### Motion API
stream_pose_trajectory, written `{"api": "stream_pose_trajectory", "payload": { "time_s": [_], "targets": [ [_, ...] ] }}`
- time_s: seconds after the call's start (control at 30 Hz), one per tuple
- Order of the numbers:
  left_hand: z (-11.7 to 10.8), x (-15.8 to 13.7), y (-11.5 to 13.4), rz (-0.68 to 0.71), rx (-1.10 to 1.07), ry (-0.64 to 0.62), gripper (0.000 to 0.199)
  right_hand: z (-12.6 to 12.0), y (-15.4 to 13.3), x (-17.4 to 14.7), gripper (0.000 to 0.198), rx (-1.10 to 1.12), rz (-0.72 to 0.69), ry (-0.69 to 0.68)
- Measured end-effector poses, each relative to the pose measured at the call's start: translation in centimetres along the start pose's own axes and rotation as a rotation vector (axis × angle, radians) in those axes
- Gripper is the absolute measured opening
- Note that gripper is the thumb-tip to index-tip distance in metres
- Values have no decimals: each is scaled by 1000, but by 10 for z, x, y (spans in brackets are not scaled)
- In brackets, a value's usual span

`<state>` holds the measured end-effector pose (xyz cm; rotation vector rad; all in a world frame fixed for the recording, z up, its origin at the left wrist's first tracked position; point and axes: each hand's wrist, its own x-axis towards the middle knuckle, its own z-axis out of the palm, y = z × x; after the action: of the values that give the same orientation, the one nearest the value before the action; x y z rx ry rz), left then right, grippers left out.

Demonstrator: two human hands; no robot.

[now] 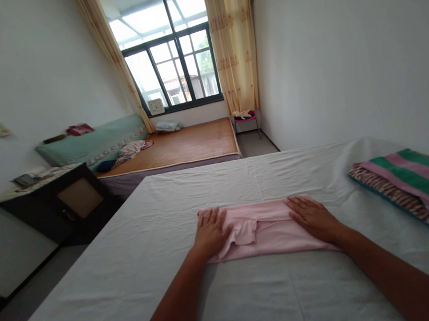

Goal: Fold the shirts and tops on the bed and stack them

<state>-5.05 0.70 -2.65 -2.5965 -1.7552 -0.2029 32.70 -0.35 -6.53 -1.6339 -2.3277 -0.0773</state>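
Note:
A pink garment [270, 230], folded into a long flat strip, lies crosswise on the white sheet [108, 286]. What looks like a short sleeve shows on top, left of its middle. My left hand [210, 231] rests flat on the left end, fingers stretched away from me. On the right end lies my right hand [313, 216], palm down with its fingers extended. Both hands press on the cloth without gripping it. The parts of the garment beneath my palms are hidden.
Folded clothes [426, 189], striped green and pink on top, are stacked at the right. Beyond the sheet's far edge stands a bed with a brown mat [195, 142]. A dark cabinet [78, 198] is at the left, and a stool [246, 117] stands near the curtain.

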Motion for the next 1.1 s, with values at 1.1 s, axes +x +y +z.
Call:
{"api": "stream_pose_trajectory", "payload": {
  "time_s": [1.1],
  "targets": [
    [-14,-19,35,611,-318,97,35,-47,-10,-4,52,183,416,-5]
  ]
}}
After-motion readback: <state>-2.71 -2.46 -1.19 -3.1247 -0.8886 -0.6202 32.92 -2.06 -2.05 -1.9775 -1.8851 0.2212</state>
